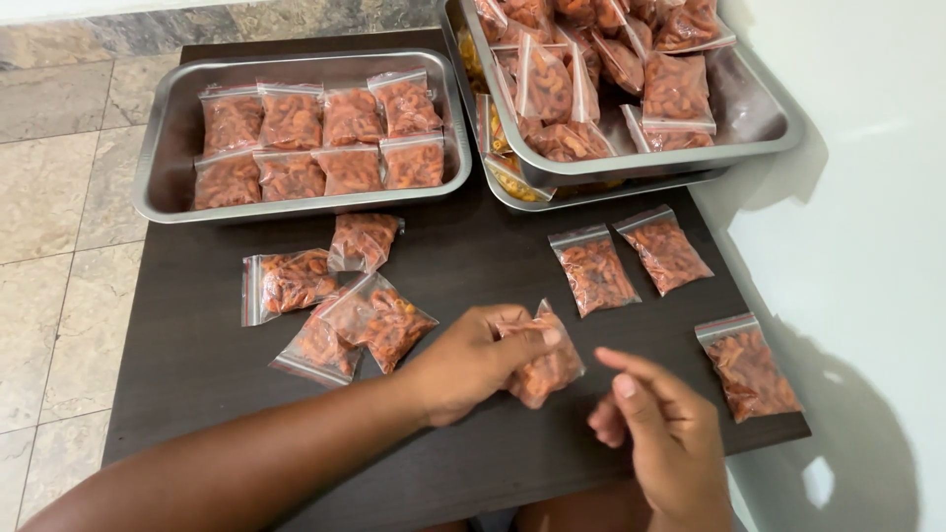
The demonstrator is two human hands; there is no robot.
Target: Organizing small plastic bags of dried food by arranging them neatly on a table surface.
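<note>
My left hand [471, 363] grips a small clear zip bag of orange-red snacks [547, 366] above the dark table [197, 355], near its front edge. My right hand [660, 429] hovers just right of that bag, fingers loosely curled, holding nothing. To the left of my left hand lie several similar filled bags [370, 320]. Three more bags [594, 271] lie on the right side of the table, one of them [751, 369] close to the right corner.
A steel tray [158, 158] at the back left holds two neat rows of filled bags. At the back right, stacked steel trays [759, 123] hold a loose heap of bags. A tiled floor lies to the left and a white wall to the right.
</note>
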